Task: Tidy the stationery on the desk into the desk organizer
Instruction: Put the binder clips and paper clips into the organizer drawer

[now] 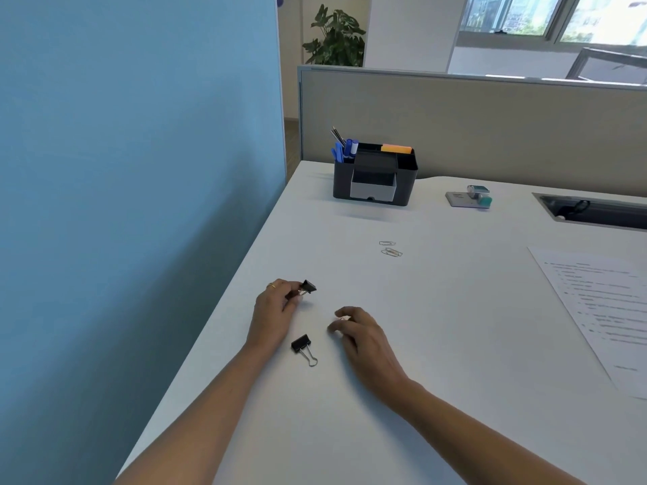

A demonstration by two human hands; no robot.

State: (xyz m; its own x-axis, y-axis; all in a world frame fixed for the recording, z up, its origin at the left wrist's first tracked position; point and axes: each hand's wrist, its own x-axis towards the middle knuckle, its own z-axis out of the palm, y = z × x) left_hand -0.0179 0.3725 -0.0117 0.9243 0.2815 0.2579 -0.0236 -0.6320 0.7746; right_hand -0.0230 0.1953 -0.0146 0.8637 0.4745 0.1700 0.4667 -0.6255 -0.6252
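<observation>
My left hand [275, 311] pinches a black binder clip [308, 287] by its wire handles, just above the white desk [437, 309]. A second black binder clip [303, 346] lies flat on the desk between my hands. My right hand [364, 336] rests curled on the desk with a small paper clip [343, 319] at its fingertips. A few silver paper clips [391, 249] lie farther back. The black desk organizer [374, 175] stands at the back, with blue pens, pencils and orange sticky notes in it and its grey drawer open.
A grey stapler with a teal correction tape [471, 197] sits right of the organizer. A printed sheet [602, 309] lies at the right. A cable slot [595, 211] is cut into the desk at back right. A blue wall runs along the left edge, a beige partition behind.
</observation>
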